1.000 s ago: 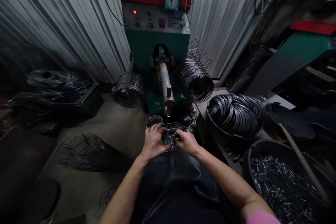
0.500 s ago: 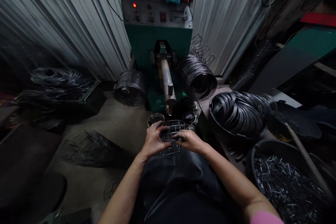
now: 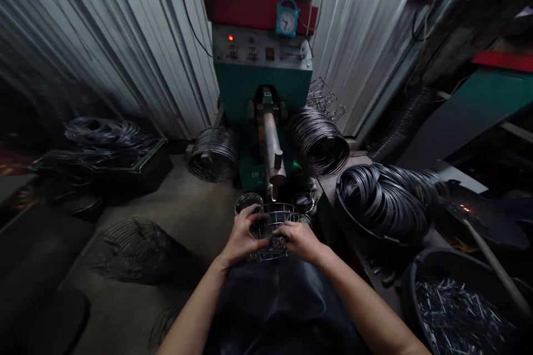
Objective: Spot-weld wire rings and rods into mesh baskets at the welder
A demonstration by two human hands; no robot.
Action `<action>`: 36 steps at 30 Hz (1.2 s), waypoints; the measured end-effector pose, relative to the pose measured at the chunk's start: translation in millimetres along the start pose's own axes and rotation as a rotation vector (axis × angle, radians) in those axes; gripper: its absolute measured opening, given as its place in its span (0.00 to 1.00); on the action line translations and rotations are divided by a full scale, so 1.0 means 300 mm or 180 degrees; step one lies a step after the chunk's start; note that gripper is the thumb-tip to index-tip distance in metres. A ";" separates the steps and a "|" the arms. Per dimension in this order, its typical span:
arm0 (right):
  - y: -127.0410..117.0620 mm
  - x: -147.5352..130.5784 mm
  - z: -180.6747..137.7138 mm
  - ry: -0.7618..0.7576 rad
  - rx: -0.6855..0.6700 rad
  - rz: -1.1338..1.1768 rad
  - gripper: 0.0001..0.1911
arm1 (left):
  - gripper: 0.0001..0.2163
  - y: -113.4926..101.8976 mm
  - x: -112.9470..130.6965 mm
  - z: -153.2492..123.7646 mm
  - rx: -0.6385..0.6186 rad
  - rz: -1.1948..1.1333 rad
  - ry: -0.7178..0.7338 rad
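Observation:
A small round wire basket point(image 3: 271, 221) sits in front of my lap, just under the tip of the welding arm point(image 3: 272, 151) of a green machine point(image 3: 261, 80). My left hand point(image 3: 242, 236) grips the basket's left side with curled fingers. My right hand point(image 3: 300, 239) holds its right side, fingers closed over the wires. The basket's open rim faces up and away from me.
Coils of dark wire rings point(image 3: 320, 140) hang either side of the arm, another coil point(image 3: 214, 152) on the left. A black tub of wire rings point(image 3: 385, 199) and a tub of short metal pins point(image 3: 462, 310) stand at right. Wire cages point(image 3: 135, 247) lie on the floor at left.
The basket has been turned in my hands, from its flat gridded face up to its round rim up. The view has shifted slightly, with the machine now sitting further right.

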State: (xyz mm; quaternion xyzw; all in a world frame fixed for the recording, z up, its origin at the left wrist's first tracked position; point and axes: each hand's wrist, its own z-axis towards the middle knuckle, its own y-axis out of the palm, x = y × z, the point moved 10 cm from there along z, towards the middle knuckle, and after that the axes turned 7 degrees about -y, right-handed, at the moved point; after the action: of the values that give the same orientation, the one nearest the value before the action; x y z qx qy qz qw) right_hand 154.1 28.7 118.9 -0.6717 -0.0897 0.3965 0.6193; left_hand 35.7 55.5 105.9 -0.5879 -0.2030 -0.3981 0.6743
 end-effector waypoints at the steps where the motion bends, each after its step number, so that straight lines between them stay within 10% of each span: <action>1: -0.002 0.002 0.007 0.0009 -0.0017 -0.0052 0.13 | 0.24 -0.001 -0.003 0.007 0.0010 -0.0013 0.0018; 20: -0.069 0.105 0.101 0.0406 0.0613 -0.0245 0.13 | 0.24 -0.023 -0.037 0.155 0.0220 0.0147 -0.0477; 25: -0.133 0.160 0.022 0.0750 0.1821 0.1048 0.16 | 0.24 -0.019 -0.051 0.178 0.0218 0.0138 -0.0525; 31: 0.178 0.327 -0.215 0.2219 0.2006 0.3620 0.19 | 0.25 -0.044 -0.059 0.187 0.0478 0.0234 -0.0477; 36: 0.284 0.347 -0.370 0.1853 0.2317 0.2747 0.19 | 0.26 -0.043 -0.121 0.217 0.0479 0.0089 -0.0723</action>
State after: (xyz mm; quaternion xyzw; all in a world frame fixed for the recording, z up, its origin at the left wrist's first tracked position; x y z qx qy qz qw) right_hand 263.7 -10.4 -11.0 -0.4741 0.5018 0.4167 0.5914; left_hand 16.5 128.5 101.8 -0.5798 -0.2990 -0.3032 0.6946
